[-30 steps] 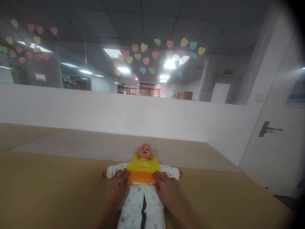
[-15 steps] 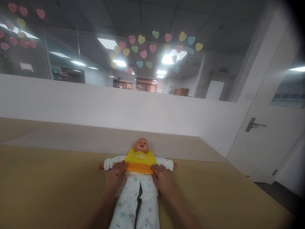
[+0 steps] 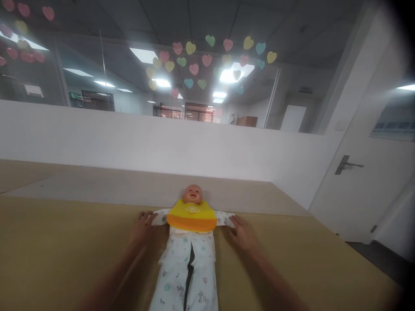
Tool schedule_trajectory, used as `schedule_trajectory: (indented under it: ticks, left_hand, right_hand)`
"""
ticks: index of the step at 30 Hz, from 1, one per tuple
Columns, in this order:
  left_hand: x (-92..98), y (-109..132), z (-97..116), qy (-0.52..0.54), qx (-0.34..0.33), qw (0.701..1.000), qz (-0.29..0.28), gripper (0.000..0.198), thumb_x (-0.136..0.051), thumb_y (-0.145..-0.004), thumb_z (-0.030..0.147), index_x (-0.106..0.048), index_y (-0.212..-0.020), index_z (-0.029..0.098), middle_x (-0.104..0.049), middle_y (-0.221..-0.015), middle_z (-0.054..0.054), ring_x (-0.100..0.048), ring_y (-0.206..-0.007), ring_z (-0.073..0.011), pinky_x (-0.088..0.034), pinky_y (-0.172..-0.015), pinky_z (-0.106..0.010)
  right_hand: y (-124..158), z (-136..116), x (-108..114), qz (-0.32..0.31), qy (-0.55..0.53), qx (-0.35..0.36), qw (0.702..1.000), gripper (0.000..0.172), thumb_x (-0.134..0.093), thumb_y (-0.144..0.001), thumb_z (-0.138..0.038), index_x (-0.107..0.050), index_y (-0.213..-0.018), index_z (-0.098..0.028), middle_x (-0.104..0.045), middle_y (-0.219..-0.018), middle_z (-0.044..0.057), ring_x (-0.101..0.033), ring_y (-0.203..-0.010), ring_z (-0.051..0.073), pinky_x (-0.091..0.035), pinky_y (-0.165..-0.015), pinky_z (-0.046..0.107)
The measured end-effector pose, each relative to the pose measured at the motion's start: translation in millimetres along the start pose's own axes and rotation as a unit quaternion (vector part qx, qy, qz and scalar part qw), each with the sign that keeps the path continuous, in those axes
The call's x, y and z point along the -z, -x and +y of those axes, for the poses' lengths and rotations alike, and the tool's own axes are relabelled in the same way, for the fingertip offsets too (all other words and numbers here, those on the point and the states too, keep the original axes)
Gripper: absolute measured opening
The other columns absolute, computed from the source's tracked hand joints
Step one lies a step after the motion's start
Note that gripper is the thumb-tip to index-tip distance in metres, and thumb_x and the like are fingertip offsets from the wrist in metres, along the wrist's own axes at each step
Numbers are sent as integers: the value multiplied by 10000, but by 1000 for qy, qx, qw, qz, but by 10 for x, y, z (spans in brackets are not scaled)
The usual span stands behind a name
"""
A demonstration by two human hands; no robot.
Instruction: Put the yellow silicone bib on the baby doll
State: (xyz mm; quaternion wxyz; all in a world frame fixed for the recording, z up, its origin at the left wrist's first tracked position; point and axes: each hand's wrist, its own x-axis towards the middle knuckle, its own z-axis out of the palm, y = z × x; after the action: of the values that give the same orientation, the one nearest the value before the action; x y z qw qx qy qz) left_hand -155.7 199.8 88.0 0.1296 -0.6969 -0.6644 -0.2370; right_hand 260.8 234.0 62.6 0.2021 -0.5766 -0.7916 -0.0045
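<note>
A baby doll (image 3: 193,194) lies on its back with both arms stretched sideways, dressed in white printed clothes (image 3: 181,250). Over its chest lies a yellow bib (image 3: 191,209) with an orange pocket (image 3: 191,223) along its lower edge. My left hand (image 3: 142,226) is closed at the end of the doll's sleeve (image 3: 161,217) on the left. At the opposite cuff, my right hand (image 3: 242,231) has its fingers closed over the other sleeve (image 3: 223,218). My hands hide the doll's own hands.
The doll rests on a tan tabletop (image 3: 292,259) with a grey strip (image 3: 97,185) toward the back. Behind stands a white wall (image 3: 145,142) below glass with heart-shaped notes (image 3: 206,60). A door with a metal handle (image 3: 348,165) is at the right.
My hands have moved outward from the bib's sides to the ends of the doll's sleeves. The bib now lies uncovered and spread slightly wider. The view has shifted a little.
</note>
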Motion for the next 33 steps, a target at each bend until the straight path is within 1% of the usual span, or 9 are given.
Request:
schedule_trajectory:
  ticks: [4,6,9,12,16,22,28,30,33]
  left_hand:
    - [-46,-404,-189,-99,-4,987,-128,613,-603,-717,178,-540,-1325,128,-531,-1416,-147,-404,-1302,-401,-334,-1039,-522]
    - [-79,-583,-225,-119,-24,975,-184,582,-649,-671,205,-609,-1250,161,-621,-1312,-135,-459,-1252,-390,-369,-998,-499]
    - [-109,-763,-268,-122,-56,966,-220,355,-629,-671,186,-720,-1014,203,-738,-1025,-106,-571,-1095,-326,-422,-899,-417]
    - [-124,-852,-311,-132,-86,964,-213,277,-561,-724,136,-731,-930,211,-740,-946,-109,-575,-1070,-287,-393,-912,-398]
    - [-148,-895,-337,-130,-121,967,-185,260,-535,-759,103,-727,-902,203,-733,-933,-123,-556,-1083,-273,-342,-966,-412]
    - [-188,-891,-367,-109,-132,973,-154,216,-545,-775,106,-729,-828,206,-725,-853,-114,-548,-1081,-271,-261,-1047,-457]
    - [-239,-873,-415,-101,-128,975,-149,219,-556,-750,94,-726,-819,213,-727,-835,-92,-538,-1079,-267,-232,-1077,-474]
    - [-278,-829,-427,-93,-125,977,-143,264,-521,-769,87,-728,-874,213,-736,-897,-96,-540,-1077,-270,-255,-1064,-480]
    - [-347,-695,-407,-83,-103,985,-113,394,-472,-798,87,-685,-1109,205,-687,-1167,-129,-503,-1160,-301,-284,-1044,-498]
  right_hand:
    - [-409,255,23,-103,39,-7,994,713,-588,-801,-333,-381,-1461,-161,-361,-1531,112,-248,-1446,292,-237,-1161,431]
    - [-581,252,18,-144,38,-3,989,655,-606,-796,-360,-453,-1417,-216,-452,-1475,97,-324,-1409,300,-293,-1116,423]
    - [-714,196,26,-160,40,6,986,481,-608,-802,-355,-593,-1277,-284,-627,-1276,74,-538,-1220,270,-394,-993,365]
    - [-738,182,58,-142,58,-1,988,414,-596,-820,-342,-634,-1221,-244,-662,-1176,107,-590,-1116,262,-405,-943,355]
    - [-751,224,70,-123,84,-2,989,380,-589,-836,-319,-650,-1185,-181,-644,-1167,149,-551,-1155,269,-375,-971,366]
    - [-750,289,27,-129,86,14,988,363,-575,-849,-297,-636,-1191,-194,-638,-1205,129,-507,-1212,260,-357,-995,371]
    - [-695,299,44,-137,84,15,987,398,-570,-836,-280,-625,-1215,-172,-631,-1210,147,-527,-1189,285,-383,-985,404]
    - [-688,286,23,-134,68,9,989,402,-574,-823,-254,-626,-1210,-158,-632,-1205,149,-534,-1188,280,-393,-987,390]
    - [-668,267,-53,-115,22,6,993,396,-572,-803,-205,-628,-1194,-170,-644,-1209,117,-553,-1176,242,-400,-1007,349]
